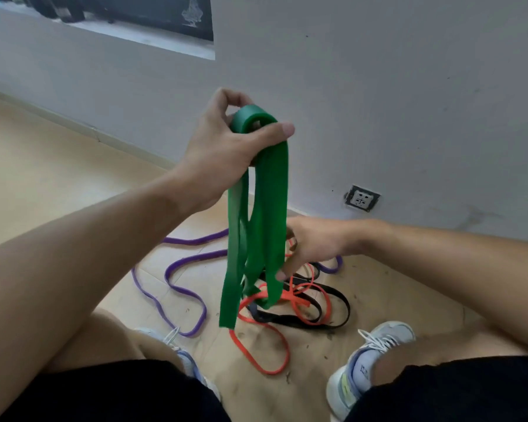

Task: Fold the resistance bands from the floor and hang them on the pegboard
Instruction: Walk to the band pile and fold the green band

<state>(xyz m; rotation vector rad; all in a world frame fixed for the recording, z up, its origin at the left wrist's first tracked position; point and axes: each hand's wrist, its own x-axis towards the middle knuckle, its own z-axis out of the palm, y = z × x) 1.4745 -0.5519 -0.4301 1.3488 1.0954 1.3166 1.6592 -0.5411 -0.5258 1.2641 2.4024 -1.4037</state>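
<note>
Left hand (pixel 223 147) is gripping the folded wide green rubber resistance band (pixel 256 226) aloft | right hand (pixel 310 248) is touching its hanging loops, fingers loosely open | purple (pixel 171 284), orange (pixel 265 354), black (pixel 333 318) bands are lying on the wooden floor (pixel 43 178).

Matt rubbery green band (pixel 258 226), wood-look floor (pixel 58 166)

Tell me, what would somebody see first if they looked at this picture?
First, the wide green band in the middle, folded into hanging loops and gripped at the top by the left hand. The right hand touches its lower loops from the right. Below, on the floor between two shoes, lie a purple band, an orange band and a black band, tangled together.
</note>
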